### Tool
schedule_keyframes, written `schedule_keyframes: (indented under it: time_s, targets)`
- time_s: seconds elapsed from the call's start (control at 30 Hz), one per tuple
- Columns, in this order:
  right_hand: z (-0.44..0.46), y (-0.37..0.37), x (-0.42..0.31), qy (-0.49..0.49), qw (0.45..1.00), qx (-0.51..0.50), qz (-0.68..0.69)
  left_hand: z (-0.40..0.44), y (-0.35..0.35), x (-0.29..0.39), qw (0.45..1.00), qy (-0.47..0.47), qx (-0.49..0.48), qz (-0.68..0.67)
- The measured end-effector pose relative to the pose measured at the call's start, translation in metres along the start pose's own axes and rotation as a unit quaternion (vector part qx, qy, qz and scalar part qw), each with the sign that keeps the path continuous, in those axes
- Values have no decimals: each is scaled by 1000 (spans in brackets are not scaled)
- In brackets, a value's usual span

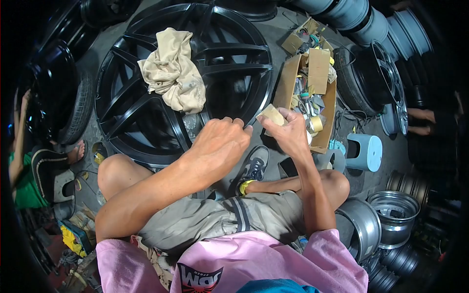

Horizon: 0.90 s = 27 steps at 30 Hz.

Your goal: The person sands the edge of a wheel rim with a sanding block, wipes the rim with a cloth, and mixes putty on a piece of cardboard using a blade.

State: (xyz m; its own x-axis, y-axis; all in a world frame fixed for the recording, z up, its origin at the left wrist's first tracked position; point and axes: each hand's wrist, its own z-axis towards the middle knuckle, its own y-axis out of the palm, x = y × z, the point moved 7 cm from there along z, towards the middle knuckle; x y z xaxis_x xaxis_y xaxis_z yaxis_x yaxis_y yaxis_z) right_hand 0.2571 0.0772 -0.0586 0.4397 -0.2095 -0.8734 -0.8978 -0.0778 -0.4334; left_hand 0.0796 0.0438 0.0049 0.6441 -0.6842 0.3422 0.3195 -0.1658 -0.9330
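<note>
A large black spoked wheel (pixel 132 117) lies flat in front of me, with a crumpled beige cloth (pixel 173 73) over its spokes and hub. My left hand (pixel 217 144) is above the wheel's near right edge, its fingers curled; what it holds, if anything, is hidden. To the right, my right hand (pixel 288 129) pinches a small tan piece (pixel 272 116), perhaps folded sandpaper, between thumb and fingers. This piece is just beyond the wheel's right rim, near the cardboard box. The two hands are apart.
An open cardboard box (pixel 328 124) of tapes and tools stands at the right, near a light blue stool (pixel 364 152). Silver rims (pixel 393 215) sit at the lower right; more wheels and tires stand around. At the left is another person in green (pixel 29 183); another's hands show far right.
</note>
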Motion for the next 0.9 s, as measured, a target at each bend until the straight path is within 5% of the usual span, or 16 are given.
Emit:
schedule_keyframes:
  time_s: [0.9]
  targets:
    - [-2,-5,-11,-29,998,22,-57,-1,0,0,1000,-3,-3,-10]
